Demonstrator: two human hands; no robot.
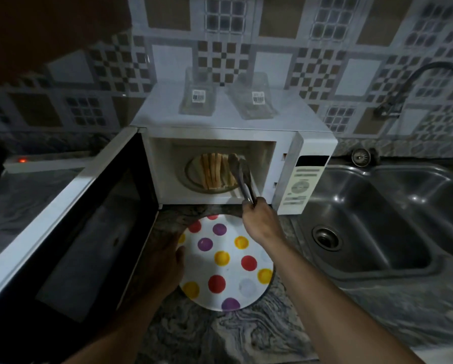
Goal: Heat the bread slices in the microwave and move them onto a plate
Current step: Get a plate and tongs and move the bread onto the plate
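Note:
A white microwave (pixel 306 143) stands on the counter with its door (pixel 70 232) swung wide to the left. Inside, several bread slices (pixel 215 170) stand on edge on the glass turntable (pixel 191 177). My right hand (pixel 259 219) grips metal tongs (pixel 242 179) whose tips reach in beside the rightmost slices. A white plate with coloured dots (pixel 228 261) lies on the counter in front of the microwave. My left hand (pixel 162 266) rests at the plate's left rim, fingers relaxed.
Two clear plastic containers (pixel 198 97) (pixel 254 99) sit on top of the microwave. A steel double sink (pixel 377 219) with a tap (pixel 403 93) is on the right. A white box with a red light (pixel 23 161) sits at the left.

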